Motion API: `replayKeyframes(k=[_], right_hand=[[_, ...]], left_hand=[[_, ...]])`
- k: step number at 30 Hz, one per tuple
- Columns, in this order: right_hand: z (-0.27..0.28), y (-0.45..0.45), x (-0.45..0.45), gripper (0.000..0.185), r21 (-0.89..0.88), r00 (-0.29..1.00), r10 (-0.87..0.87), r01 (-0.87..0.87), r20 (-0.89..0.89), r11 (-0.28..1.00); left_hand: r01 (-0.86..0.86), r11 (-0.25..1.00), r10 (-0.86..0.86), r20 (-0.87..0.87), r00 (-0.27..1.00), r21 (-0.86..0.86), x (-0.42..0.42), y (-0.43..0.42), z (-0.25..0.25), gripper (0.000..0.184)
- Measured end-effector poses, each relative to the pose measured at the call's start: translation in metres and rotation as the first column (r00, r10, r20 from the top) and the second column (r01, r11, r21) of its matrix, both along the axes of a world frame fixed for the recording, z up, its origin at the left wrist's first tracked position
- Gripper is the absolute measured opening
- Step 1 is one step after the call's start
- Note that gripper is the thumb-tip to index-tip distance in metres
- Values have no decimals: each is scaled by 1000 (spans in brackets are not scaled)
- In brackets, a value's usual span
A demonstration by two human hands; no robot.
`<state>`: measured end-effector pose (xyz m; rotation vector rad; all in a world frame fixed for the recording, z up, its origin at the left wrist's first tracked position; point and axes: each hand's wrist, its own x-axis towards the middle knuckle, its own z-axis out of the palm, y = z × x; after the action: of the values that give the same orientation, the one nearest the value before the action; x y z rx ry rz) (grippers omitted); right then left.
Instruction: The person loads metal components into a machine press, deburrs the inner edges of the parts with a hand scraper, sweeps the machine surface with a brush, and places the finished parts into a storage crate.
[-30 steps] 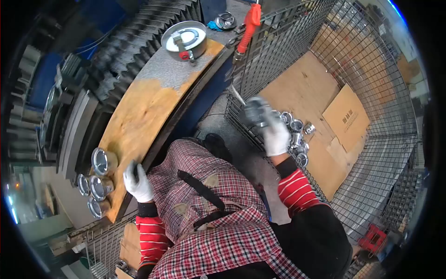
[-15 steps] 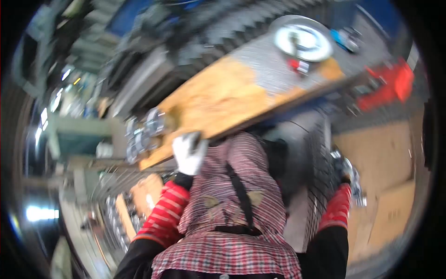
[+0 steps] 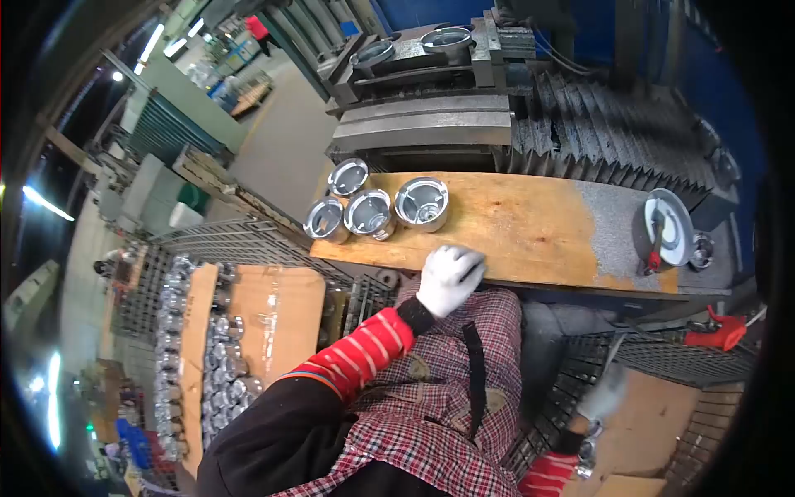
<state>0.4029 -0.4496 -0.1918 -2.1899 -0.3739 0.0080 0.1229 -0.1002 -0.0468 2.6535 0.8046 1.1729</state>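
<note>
Wooden board (image 3: 530, 228) shown beside a wire basket (image 3: 571, 377), both hands gloved.
Four round metal parts (image 3: 369, 214) are grouped at the board's left end; the left hand (image 3: 450, 277) is seen loosely curled at its front edge, the right hand (image 3: 603, 399) blurred over the basket; neither's grip can be told.

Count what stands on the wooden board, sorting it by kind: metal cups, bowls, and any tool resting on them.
Shiny metal cups: 4
Bowl with white inside: 1
Red-ended tool on the bowl: 1
Total: 6
</note>
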Motion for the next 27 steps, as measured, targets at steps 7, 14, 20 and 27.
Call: replayKeyframes(k=[7,14,20,27], right_hand=[[211,238,-164,31,81,610,580,-723,540,686],[235,392,-199,37,-529,51,876,-779,479,335],[223,388,-203,39,-441,235,796,-729,557,524],[249,390,-207,39,-407,314,822,-749,475,522]], left_hand=[[-2,997,-15,216,976,81,-84,12,54,20],[-2,951,133,-406,904,308,-180,107,94,14],[-90,978,155,-364,918,190,-143,115,73,10],[-20,997,43,-295,955,80,-133,125,71,26]])
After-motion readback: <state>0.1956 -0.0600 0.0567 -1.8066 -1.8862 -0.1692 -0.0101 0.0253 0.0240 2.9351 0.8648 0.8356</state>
